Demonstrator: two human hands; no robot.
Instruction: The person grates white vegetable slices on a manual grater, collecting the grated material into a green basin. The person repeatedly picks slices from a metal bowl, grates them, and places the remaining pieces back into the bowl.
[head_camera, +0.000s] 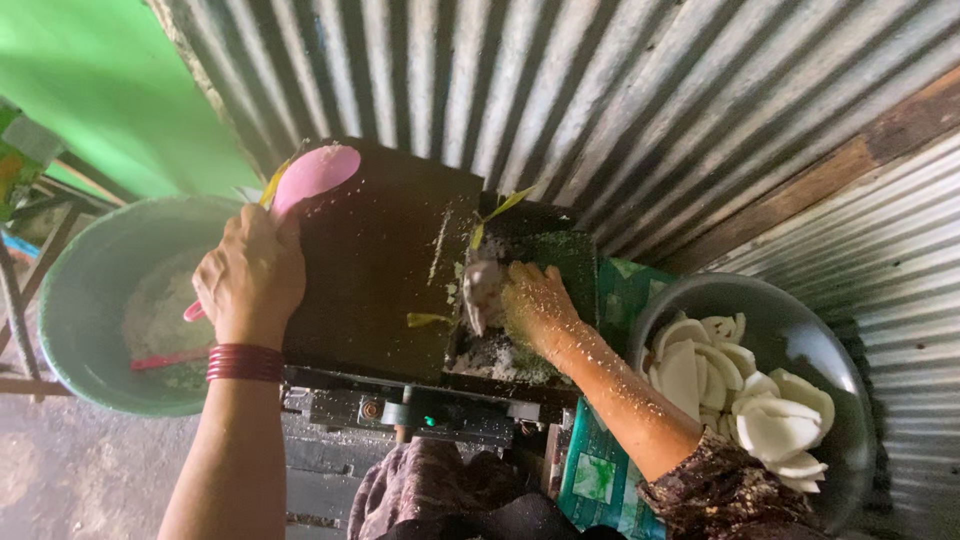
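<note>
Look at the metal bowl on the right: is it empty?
No, the metal bowl holds a pile of white coconut pieces beside the person's right hand.

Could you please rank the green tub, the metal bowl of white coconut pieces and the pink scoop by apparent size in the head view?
1. Metal bowl and green tub: they look much alike, and both are partly cut off or hidden, so no firm order.
2. Pink scoop, held in the left hand: clearly smallest.

Dark red bangles (245, 362) at the left wrist; brown patterned sleeve (725, 490) on the flake-speckled right arm.
</note>
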